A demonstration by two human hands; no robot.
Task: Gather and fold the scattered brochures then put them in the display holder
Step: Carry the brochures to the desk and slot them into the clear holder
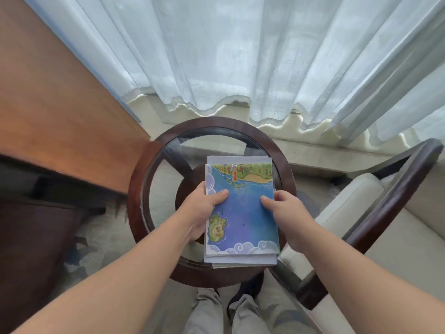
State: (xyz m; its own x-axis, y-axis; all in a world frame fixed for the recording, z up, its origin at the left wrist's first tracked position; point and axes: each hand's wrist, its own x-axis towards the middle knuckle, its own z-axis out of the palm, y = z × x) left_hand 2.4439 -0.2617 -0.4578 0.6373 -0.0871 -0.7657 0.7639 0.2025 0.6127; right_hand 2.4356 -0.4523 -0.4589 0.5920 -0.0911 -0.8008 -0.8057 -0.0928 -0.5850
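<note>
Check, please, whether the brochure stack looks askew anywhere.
Slightly: in the brochure stack held by left hand and right hand, lower sheets poke out beyond the top map at far and near edges.

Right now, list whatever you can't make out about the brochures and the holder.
Display holder: nowhere in the head view.
Brochures: the top map sheet covers the rest and only edges peek out, so there is no count.
Left hand and right hand: fingers hidden under the stack, thumbs on top.
Print on the top sheet: too small to read.
Whether the stack touches the glass table: cannot tell.
</note>
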